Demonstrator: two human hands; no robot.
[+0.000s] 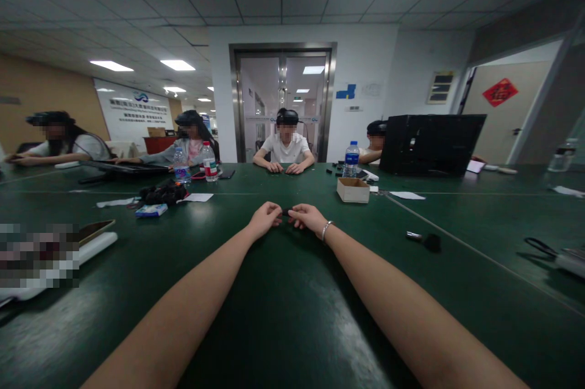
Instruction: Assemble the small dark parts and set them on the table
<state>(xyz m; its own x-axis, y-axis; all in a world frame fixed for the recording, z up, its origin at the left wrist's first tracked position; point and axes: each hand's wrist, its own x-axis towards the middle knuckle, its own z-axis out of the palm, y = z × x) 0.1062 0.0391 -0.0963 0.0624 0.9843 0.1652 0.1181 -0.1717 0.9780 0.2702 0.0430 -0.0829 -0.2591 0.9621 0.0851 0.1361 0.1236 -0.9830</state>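
standing beyond right hand (311, 218): box (353, 194)

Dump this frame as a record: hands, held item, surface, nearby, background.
left hand: fingertips at the held item's left end
right hand: pinching its right end; silvery bracelet on wrist
held item: small black object, too small to identify
surface: dark green tabletop
nearby, right: open cardboard box, black-bristled brush
background: person in white shirt seated opposite

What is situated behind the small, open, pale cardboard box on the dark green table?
Behind the pale cardboard box stands a clear plastic bottle with blue cap and label. The bottle's lowest part seems covered by the box, and the tabletop directly behind cannot be seen.
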